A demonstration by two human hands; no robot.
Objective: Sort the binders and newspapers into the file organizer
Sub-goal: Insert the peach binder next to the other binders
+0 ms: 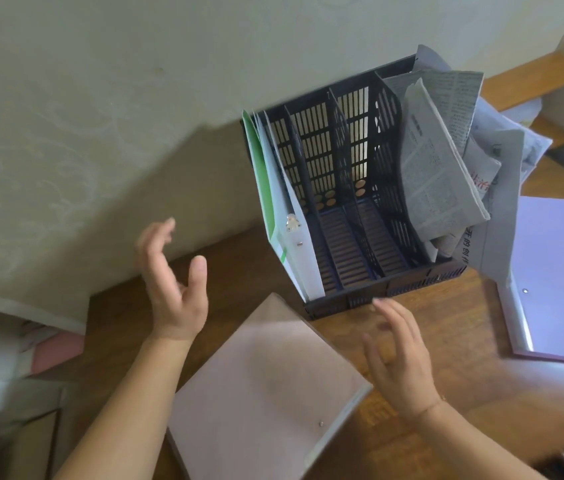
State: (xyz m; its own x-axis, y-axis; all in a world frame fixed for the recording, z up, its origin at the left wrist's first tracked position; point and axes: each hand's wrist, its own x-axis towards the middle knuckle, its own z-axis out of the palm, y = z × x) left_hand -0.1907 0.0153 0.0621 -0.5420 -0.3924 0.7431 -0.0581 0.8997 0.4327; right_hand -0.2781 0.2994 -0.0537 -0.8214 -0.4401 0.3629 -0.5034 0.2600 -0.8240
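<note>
A black slotted file organizer (349, 299) stands on the wooden table against the wall. A green-and-white binder (285, 216) stands upright in its leftmost slot. Folded newspapers (439, 161) fill the rightmost slot and spill over its side. The two middle slots hold nothing. A pink binder (259, 393) lies flat on the table in front of the organizer. A purple binder (560, 271) lies flat to the right. My left hand (173, 282) hovers open, palm turned right, left of the organizer. My right hand (398, 355) hovers open over the pink binder's right edge. Neither hand holds anything.
The wooden table (464, 393) ends at the left near a pale wall (100, 116). Pink and white items (52, 348) sit low at the left beside the table. A wooden shelf (536, 71) shows at the upper right.
</note>
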